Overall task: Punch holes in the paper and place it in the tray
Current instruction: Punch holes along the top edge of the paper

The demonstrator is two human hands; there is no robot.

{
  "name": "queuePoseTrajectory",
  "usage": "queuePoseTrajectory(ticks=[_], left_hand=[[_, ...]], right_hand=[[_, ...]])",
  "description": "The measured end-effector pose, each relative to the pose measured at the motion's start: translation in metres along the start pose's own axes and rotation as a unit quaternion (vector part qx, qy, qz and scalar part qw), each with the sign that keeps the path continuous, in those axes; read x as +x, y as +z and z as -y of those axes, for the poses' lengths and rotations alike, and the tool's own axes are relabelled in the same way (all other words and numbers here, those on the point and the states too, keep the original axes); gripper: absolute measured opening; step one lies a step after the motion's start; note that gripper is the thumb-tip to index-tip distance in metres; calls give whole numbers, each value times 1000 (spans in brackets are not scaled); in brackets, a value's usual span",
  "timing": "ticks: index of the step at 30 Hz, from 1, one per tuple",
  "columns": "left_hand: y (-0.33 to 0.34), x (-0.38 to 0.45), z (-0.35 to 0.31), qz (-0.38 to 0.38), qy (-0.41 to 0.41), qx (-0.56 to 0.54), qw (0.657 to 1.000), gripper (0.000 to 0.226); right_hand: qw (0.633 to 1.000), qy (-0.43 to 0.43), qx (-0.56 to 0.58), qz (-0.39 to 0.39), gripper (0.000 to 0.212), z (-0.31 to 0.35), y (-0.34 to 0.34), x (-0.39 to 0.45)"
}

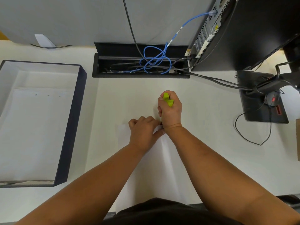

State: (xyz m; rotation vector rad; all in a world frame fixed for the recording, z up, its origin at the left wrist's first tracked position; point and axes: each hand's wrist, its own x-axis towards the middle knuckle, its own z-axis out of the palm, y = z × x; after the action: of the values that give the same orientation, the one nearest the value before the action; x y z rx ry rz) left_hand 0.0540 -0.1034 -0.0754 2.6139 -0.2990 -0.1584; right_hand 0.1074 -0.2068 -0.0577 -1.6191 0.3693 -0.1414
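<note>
A white sheet of paper (155, 168) with a lengthwise crease lies on the desk in front of me, its near end hidden by my body. My right hand (170, 109) grips a hole punch with lime-green handles (168, 99) at the paper's far edge; most of the punch is hidden inside the fist. My left hand (143, 132) pinches the paper's far edge right beside the punch. The tray (71, 127), a dark-walled box with a white inside, sits at the left and holds punched white sheets (37, 127).
An open cable well (141, 65) with tangled blue and black cables lies at the far middle. A black computer tower (235, 33), a monitor stand base (259, 101), a mouse and loose wires crowd the right side.
</note>
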Motion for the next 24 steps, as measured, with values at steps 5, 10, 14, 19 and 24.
queuePoseTrajectory(ticks=[5,10,14,19,24], left_hand=[[7,0,3,-17,-4,-27,999,27],[7,1,2,-13,-9,-32,999,25],[9,3,3,-6,-22,-37,999,24],[11,4,3,-8,-24,-37,999,25],[12,4,3,-12,-27,-40,999,23]], right_hand=[[1000,-1,-10,17,10,0,0,3],[1000,4,-10,15,13,-2,0,5],[1000,10,-13,13,16,-2,1,6],[1000,15,-14,9,18,-1,2,7],[1000,16,-20,6,19,1,2,6]])
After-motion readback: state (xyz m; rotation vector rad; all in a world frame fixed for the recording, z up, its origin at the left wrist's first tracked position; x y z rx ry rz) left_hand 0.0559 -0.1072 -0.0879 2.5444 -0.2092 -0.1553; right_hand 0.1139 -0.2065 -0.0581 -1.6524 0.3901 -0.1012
